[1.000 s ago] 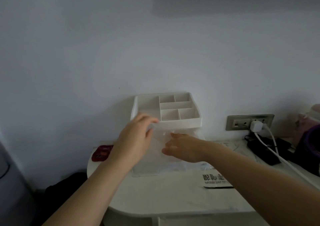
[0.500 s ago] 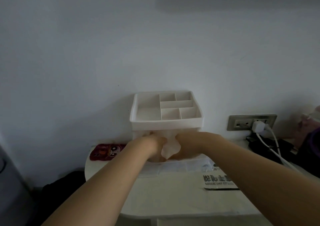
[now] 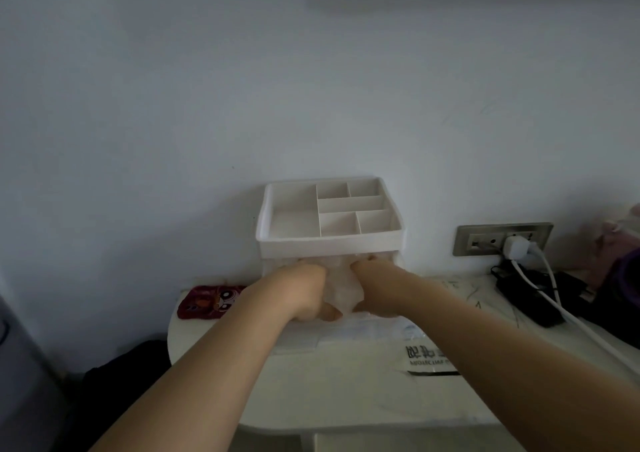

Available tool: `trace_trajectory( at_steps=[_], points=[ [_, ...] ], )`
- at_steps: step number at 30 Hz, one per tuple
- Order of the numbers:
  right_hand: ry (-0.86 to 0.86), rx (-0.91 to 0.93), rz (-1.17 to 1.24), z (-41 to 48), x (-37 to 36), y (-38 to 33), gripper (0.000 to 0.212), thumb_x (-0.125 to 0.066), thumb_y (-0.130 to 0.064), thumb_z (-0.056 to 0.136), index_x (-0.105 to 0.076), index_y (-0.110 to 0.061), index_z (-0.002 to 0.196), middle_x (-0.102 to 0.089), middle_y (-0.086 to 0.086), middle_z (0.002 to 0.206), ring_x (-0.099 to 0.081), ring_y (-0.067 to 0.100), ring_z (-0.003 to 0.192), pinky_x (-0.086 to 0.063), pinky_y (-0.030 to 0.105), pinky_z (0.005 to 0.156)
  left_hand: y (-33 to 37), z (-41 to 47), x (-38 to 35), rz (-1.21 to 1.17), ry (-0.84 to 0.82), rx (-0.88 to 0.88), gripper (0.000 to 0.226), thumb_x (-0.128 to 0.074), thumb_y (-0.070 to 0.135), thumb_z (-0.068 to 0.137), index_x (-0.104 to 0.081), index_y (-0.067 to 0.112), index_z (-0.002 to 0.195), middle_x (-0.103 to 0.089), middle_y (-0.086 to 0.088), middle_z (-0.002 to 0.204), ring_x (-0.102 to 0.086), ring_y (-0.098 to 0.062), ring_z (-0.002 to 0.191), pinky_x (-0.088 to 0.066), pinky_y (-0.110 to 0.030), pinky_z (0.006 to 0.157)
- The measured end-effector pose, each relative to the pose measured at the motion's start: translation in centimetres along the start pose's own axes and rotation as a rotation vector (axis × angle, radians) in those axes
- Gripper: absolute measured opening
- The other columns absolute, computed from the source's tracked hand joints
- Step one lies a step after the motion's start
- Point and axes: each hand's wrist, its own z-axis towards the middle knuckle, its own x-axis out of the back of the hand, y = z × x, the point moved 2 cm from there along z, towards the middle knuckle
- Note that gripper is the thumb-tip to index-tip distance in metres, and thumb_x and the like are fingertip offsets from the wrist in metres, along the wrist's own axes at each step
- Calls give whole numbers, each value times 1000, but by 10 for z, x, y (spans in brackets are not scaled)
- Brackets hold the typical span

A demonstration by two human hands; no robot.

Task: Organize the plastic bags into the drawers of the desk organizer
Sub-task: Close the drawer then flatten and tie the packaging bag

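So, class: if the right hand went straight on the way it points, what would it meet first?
Most likely the desk organizer, at its lower front. The right hand, gripping the crumpled plastic bag, points straight at it. The picture does not show whether they already touch.

This looks like a room in a home: a small white desk [image 3: 346,396] stands against a plain wall [image 3: 311,87]. A wall socket [image 3: 483,241] with a white charger [image 3: 516,247] plugged in, a cartoon pouch [image 3: 209,302] and a desk organizer [image 3: 329,243] show it.
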Motion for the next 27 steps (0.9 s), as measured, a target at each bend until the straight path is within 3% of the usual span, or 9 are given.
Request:
trace_trajectory(
  at_steps=[3,12,15,17,19,21,23,25,27],
  points=[
    [-8,-52,-83,2,1,-4,59,-65,-27,88,-41,-7,138,-42,11,143,-40,26,132,-35,31,108,8,7,-2,71,-45,9,49,-60,18,90,-46,14,136,-49,-11,136,-51,-27,119,-44,-32,95],
    [171,113,67,-48,9,-5,41,-46,-37,96,-52,-15,131,-50,3,137,-44,20,127,-34,32,104,1,19,-12,2,-60,212,71,-53,48,91,-24,17,148,-26,-13,151,-32,-37,134,-31,-46,109],
    [4,81,58,-46,3,-8,50,-37,-53,96,-64,-11,93,-62,6,99,-58,18,91,-43,32,84,1,19,-10,-52,-89,205,64,-45,37,97,-15,18,151,-15,-14,155,-23,-38,139,-23,-48,112],
    [-24,34,112,-43,4,-7,55,-35,-61,92,-46,-17,62,-49,0,69,-47,13,65,-37,30,73,6,11,-6,-72,-81,135,68,-56,37,91,-23,20,148,-19,-14,153,-27,-36,137,-27,-45,110],
    [-23,8,148,-42,6,-4,55,-33,-63,92,-38,-20,58,-41,-2,64,-41,11,60,-34,29,72,8,3,-5,-117,-63,34,67,-66,39,84,-35,23,141,-31,-11,148,-35,-32,132,-33,-42,108],
    [-42,27,140,-45,7,-2,59,-31,-63,92,-45,-15,62,-48,1,67,-44,11,60,-37,28,70,3,-4,-4,-189,-21,-34,62,-67,40,83,-40,27,138,-39,-7,145,-41,-27,128,-35,-39,106],
    [-58,74,93,-54,9,1,64,-32,-62,92,-64,-7,87,-64,7,92,-58,16,80,-44,27,78,-4,-14,-4,-232,54,-86,62,-62,39,88,-35,28,143,-37,-2,148,-40,-21,131,-32,-29,106],
    [31,111,96,-65,17,6,59,-39,-61,90,-61,-15,119,-59,1,124,-57,14,105,-42,29,93,-9,-29,-2,-274,186,-133,61,-58,40,91,-33,27,145,-35,4,149,-38,-13,132,-29,-24,103],
    [169,133,132,-78,24,14,54,-46,-63,86,-58,-27,123,-56,-9,128,-55,5,101,-42,26,93,-15,-46,-6,-349,315,-191,53,-59,41,89,-42,31,139,-45,11,141,-47,-3,121,-35,-19,96]
  ],
)
